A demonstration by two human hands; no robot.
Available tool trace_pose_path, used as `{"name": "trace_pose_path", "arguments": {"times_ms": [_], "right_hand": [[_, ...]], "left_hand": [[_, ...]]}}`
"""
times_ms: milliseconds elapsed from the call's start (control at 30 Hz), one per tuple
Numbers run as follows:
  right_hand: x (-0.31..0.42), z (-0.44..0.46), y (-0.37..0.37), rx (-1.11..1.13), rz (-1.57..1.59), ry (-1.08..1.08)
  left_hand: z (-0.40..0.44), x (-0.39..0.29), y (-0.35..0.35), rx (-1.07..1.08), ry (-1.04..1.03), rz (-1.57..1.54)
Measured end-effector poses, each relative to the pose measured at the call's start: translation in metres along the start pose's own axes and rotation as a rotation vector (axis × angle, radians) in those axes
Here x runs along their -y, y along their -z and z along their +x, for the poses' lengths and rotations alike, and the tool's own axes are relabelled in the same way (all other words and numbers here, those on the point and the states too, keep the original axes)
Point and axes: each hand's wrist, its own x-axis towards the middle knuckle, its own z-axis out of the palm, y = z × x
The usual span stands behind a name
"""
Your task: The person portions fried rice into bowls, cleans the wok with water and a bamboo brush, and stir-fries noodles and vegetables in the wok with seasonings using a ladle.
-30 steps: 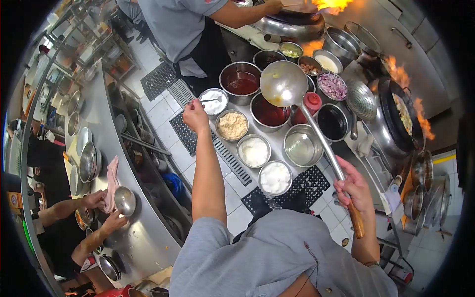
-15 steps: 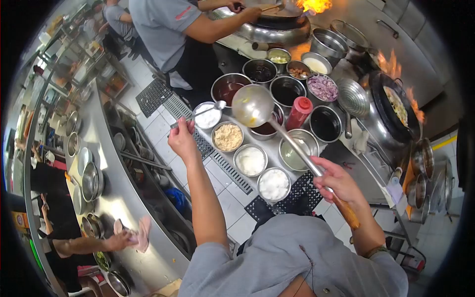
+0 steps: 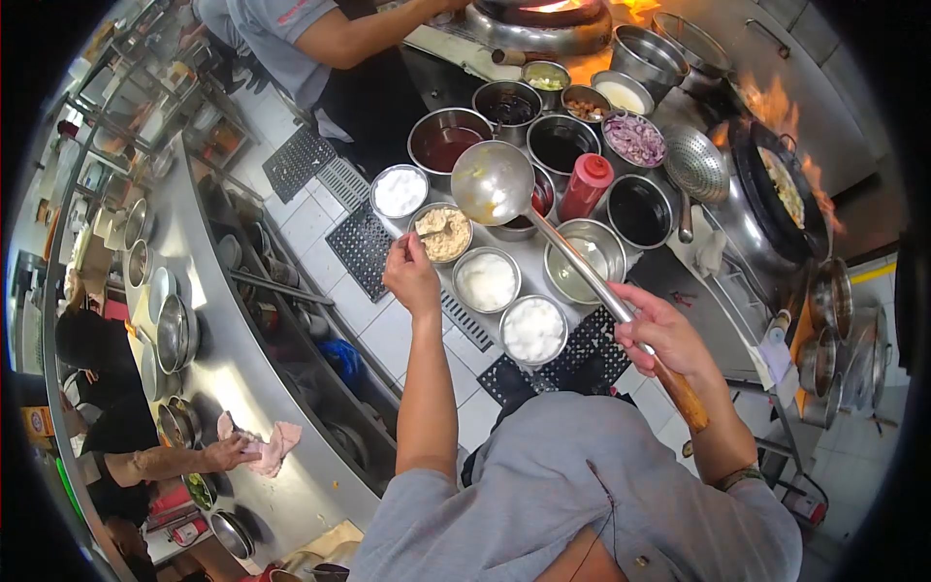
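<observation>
My left hand (image 3: 412,274) is closed around the handle of a small spoon (image 3: 438,232), whose head sits in a bowl of pale tan granules (image 3: 454,239). In my right hand (image 3: 659,328) is a large ladle (image 3: 493,181) with a metal shaft and wooden handle end. The ladle's bowl is held above the containers, with a yellowish smear inside. Close by stand a bowl of white powder (image 3: 400,192) and two more bowls of white seasoning (image 3: 487,280) (image 3: 533,330). A metal bowl of clear liquid (image 3: 585,262) lies under the ladle's shaft.
A red squeeze bottle (image 3: 586,186), dark sauce pots (image 3: 639,211) and chopped purple onion (image 3: 634,139) stand beyond. At right, flames rise around a wok (image 3: 776,189) with food, beside a perforated strainer (image 3: 696,166). A co-worker (image 3: 320,58) stands at upper left; another person's hand (image 3: 233,452) wipes a counter with a cloth (image 3: 274,448).
My left hand has moved right and down, taking the spoon from over the white powder into the tan granules. The ladle stays nearly in place. The wiping cloth has shifted slightly.
</observation>
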Motion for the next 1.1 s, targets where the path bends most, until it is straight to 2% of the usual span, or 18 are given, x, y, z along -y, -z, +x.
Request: {"name": "trace_pose_path", "arguments": {"times_ms": [267, 567, 767, 867, 1000, 1100], "right_hand": [[-0.002, -0.012, 0.008, 0.005, 0.014, 0.018], [-0.004, -0.016, 0.016, 0.023, 0.042, 0.021], [-0.003, -0.019, 0.017, 0.020, 0.042, 0.027], [-0.005, -0.025, 0.018, 0.019, 0.017, 0.031], [-0.002, -0.033, 0.025, 0.053, -0.096, -0.001], [0.003, -0.035, 0.023, 0.062, -0.020, -0.042]], "left_hand": [[0.002, 0.024, 0.002, -0.030, 0.213, -0.121], [0.004, 0.046, -0.001, -0.076, 0.483, -0.435], [0.011, 0.053, 0.002, -0.090, 0.541, -0.500], [0.014, 0.052, 0.016, -0.139, 0.512, -0.494], [0.006, -0.023, 0.048, -0.120, 0.478, -0.575], [-0.011, -0.068, 0.061, -0.187, 0.206, -0.384]]}}
